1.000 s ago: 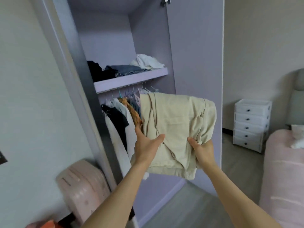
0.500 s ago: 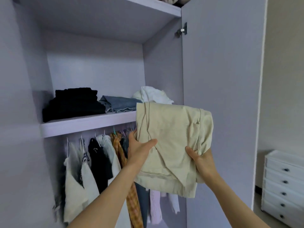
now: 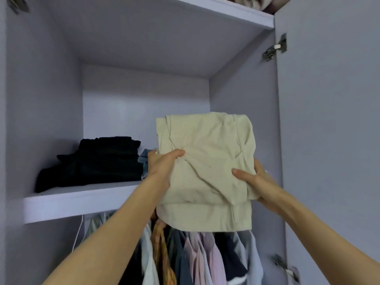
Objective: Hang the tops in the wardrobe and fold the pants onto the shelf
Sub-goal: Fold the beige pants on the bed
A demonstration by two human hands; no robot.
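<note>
Folded beige pants (image 3: 207,161) are held up in front of the right half of the wardrobe shelf (image 3: 78,200). My left hand (image 3: 162,167) grips their left edge and my right hand (image 3: 253,177) grips their right edge from below. A stack of folded black pants (image 3: 94,161) lies on the shelf's left part. A bit of blue denim (image 3: 145,161) shows beside my left hand. The beige pants hide whatever lies further right on the shelf. Several tops (image 3: 197,256) hang under the shelf.
The open wardrobe door (image 3: 329,140) stands close on the right, with hinges (image 3: 275,47) at its edge. An upper shelf (image 3: 216,9) carries bundled cloth (image 3: 255,3) at the top right. The wardrobe's left wall (image 3: 41,120) bounds the shelf space.
Both hands have raised the beige pants from below the shelf to shelf height and closer to the wardrobe. The view has swung up and in towards the shelf.
</note>
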